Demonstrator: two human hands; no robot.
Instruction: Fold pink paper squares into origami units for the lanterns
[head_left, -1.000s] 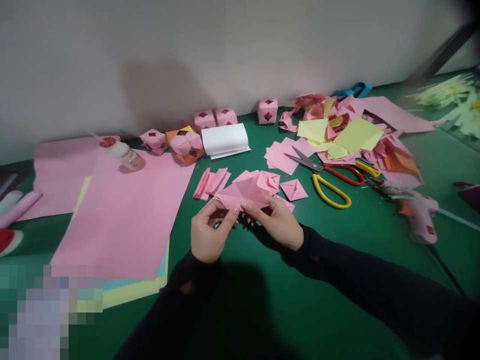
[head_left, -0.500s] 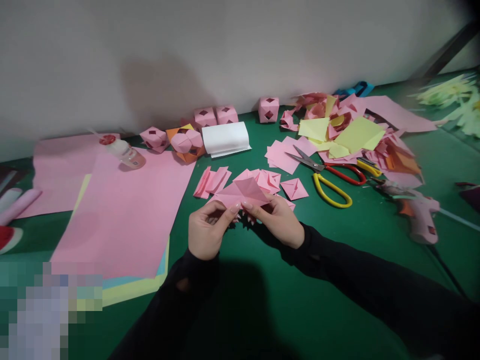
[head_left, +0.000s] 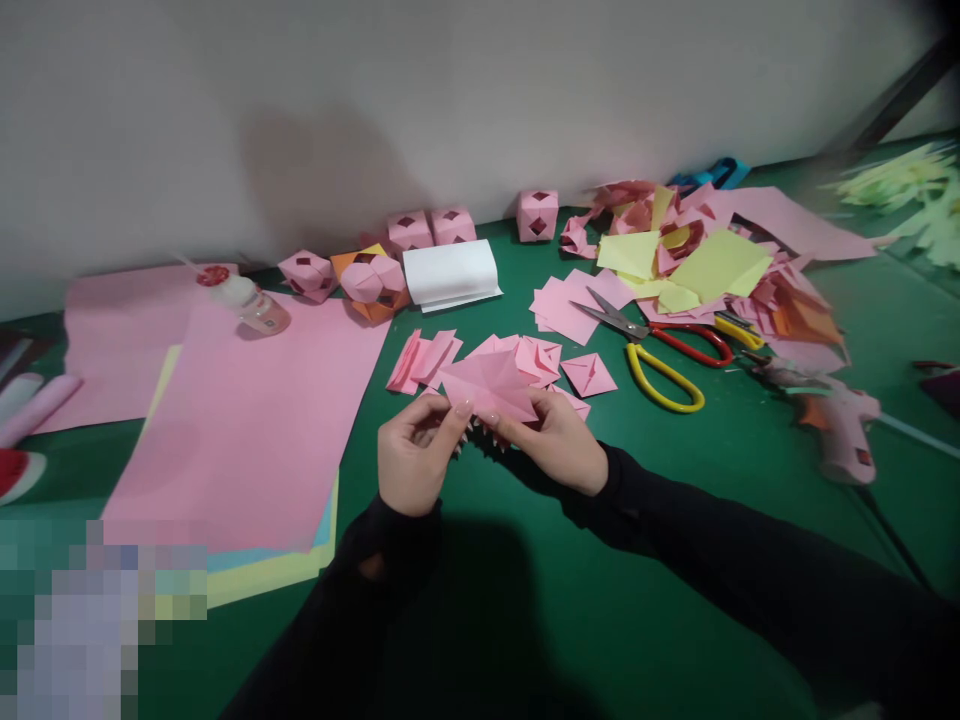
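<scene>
A creased pink paper square [head_left: 491, 384] is pinched between my two hands, a little above the green table. My left hand [head_left: 415, 450] grips its near left edge with thumb and fingers. On the near right edge, my right hand [head_left: 561, 440] holds it in the same way; the fingertips under the paper are partly hidden. Just behind lie folded pink paper pieces [head_left: 540, 360], partly covered by the held sheet. One folded pink square [head_left: 589, 375] rests apart to the right, and narrow folded pink strips [head_left: 424, 360] lie to the left.
Scissors [head_left: 637, 335] lie right of centre, near a pink glue gun [head_left: 825, 410] and a heap of paper scraps [head_left: 697, 250]. Pink paper boxes [head_left: 537, 216] line the wall. Large pink sheets [head_left: 255, 430] and a small bottle [head_left: 255, 303] occupy the left, a folded white paper [head_left: 451, 275] the middle.
The pink paper has turned and opened flatter between my fingers, its left part now raised. My left thumb has shifted slightly left along the edge. Everything else stays in place.
</scene>
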